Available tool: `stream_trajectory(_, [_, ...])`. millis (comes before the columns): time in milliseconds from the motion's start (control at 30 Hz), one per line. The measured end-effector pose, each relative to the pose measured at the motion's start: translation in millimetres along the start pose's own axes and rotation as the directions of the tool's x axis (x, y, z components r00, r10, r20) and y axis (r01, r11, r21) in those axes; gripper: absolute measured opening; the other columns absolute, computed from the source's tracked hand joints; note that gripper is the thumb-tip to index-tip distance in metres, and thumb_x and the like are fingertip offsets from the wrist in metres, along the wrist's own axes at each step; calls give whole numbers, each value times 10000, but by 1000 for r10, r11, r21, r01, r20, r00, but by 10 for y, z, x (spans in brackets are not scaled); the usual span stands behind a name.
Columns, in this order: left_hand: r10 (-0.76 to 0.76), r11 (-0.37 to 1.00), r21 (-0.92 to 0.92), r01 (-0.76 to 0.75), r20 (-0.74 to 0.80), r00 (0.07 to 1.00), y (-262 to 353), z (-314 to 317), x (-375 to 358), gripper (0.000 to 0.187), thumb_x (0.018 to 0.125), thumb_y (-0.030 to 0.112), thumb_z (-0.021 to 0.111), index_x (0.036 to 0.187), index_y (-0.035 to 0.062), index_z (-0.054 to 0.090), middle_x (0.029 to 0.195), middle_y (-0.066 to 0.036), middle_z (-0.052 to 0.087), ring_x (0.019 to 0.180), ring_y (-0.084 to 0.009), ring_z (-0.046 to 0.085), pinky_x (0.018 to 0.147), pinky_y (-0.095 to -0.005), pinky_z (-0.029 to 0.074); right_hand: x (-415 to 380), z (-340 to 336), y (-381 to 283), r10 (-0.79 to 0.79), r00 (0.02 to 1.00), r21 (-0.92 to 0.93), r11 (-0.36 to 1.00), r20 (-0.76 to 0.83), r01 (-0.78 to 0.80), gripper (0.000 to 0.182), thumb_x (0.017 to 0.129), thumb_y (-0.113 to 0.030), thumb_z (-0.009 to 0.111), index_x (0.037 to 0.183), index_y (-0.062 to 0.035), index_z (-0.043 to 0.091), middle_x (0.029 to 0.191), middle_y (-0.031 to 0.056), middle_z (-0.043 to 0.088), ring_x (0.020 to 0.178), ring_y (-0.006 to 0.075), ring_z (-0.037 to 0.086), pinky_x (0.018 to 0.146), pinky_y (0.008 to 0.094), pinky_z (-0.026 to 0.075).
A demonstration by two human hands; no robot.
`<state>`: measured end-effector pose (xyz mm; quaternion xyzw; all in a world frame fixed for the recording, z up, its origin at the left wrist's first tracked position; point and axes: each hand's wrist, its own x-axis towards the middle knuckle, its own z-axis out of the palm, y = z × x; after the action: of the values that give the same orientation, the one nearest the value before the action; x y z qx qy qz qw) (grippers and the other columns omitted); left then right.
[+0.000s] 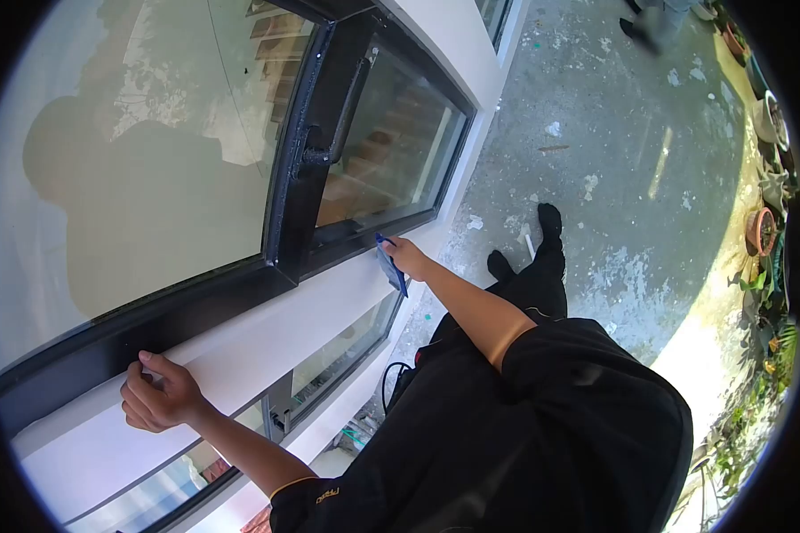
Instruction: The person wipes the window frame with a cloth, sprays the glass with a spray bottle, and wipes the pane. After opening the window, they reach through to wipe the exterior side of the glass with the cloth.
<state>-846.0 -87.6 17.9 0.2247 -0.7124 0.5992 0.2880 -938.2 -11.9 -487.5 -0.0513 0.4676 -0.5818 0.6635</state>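
Note:
My right hand (405, 258) grips a flat blue-edged tool (391, 268), which hangs down beside the white sill (267, 342) under the window. My left hand (158, 393) rests near the sill at the lower left, by the black window frame (173, 324). Its fingers are curled in and the thumb lies over them; whether anything small is inside cannot be seen. Above the sill is a large glass pane (169, 169), beside a smaller pane with a black handle (351, 111).
Below the sill is another window (329, 355). A worn concrete floor (613, 178) stretches to the right, with my feet on it. Potted plants (761, 231) line the far right edge. Part of another person (658, 27) shows at the top right.

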Motion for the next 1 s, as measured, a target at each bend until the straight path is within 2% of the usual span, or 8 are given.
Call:
stream_trajectory(67, [-74, 983, -169, 67, -38, 997, -1, 6, -35, 227, 906, 282, 727, 737, 144, 663, 583, 74, 469, 525, -136, 436, 582, -323, 287, -170, -715, 355, -66, 989, -171, 981, 134, 89, 301, 1063, -261, 504, 1160, -15, 647, 924, 105, 671, 850, 214, 644, 822, 399, 511])
stream_trajectory(133, [-162, 941, -309, 138, -54, 985, 139, -36, -15, 188, 896, 215, 719, 742, 130, 654, 586, 65, 466, 536, -134, 431, 636, -314, 271, -665, -1764, 149, -123, 989, -825, 566, -82, 2, 390, 999, -353, 545, 1076, 3, 685, 1007, 255, 700, 987, 391, 682, 881, 455, 517])
stream_trajectory(233, [-292, 777, -565, 279, 70, 954, 505, -139, -43, 119, 867, 119, 711, 775, 117, 636, 614, 36, 451, 572, -148, 423, 645, -326, 308, -1588, -3798, 285, -137, 859, -870, 50, -493, -491, 393, 996, -337, 529, 1067, 3, 711, 1164, 258, 684, 1117, 425, 646, 934, 497, 522])
stream_trajectory(367, [-215, -132, -772, 622, 635, 742, 1442, -414, -201, 122, 887, 119, 707, 823, 45, 634, 644, -5, 454, 522, -120, 356, 516, -316, 291, -4119, -5018, -271, -384, 506, -635, 457, -773, -623, 427, 969, -302, 526, 1053, 87, 683, 1078, 334, 676, 1061, 478, 647, 915, 498, 514])
stream_trajectory(467, [352, -626, -108, 772, 845, 404, 2129, -390, -458, 203, 911, 245, 743, 948, 65, 656, 650, 35, 429, 493, -71, 326, 499, -272, 280, -5788, -5112, -158, -432, 137, -437, 735, -891, -518, 367, 984, -244, 497, 989, 80, 668, 885, 243, 704, 859, 383, 701, 768, 467, 534])
stream_trajectory(600, [762, -647, 754, 110, 637, 119, 2720, 148, -125, 389, 872, 436, 784, 1037, 111, 650, 665, 52, 389, 455, -70, 268, 516, -262, 266, -6868, -4961, 936, 32, -151, -12, 960, -988, 278, 407, 1041, -210, 384, 923, 126, 581, 729, 224, 645, 552, 394, 647, 506, 477, 552])
stream_trajectory(767, [652, -754, 653, -73, 757, 45, 3155, 515, 190, 288, 846, 304, 771, 855, 141, 534, 715, 26, 321, 501, -91, 281, 514, -282, 271, -6334, -4421, 2046, -216, 379, -417, 680, -900, -603, 369, 998, -293, 504, 991, 52, 635, 818, 193, 682, 737, 358, 696, 683, 456, 577])
stream_trajectory(1000, [509, -789, 464, -403, 861, -4, 3650, -351, 521, 248, 863, 252, 756, 857, 162, 525, 687, 25, 319, 501, -99, 315, 519, -290, 294, -5905, -5164, 1161, -239, 708, -747, 217, -665, -628, 349, 974, -251, 526, 1097, 41, 673, 861, 175, 709, 811, 299, 697, 738, 421, 551])
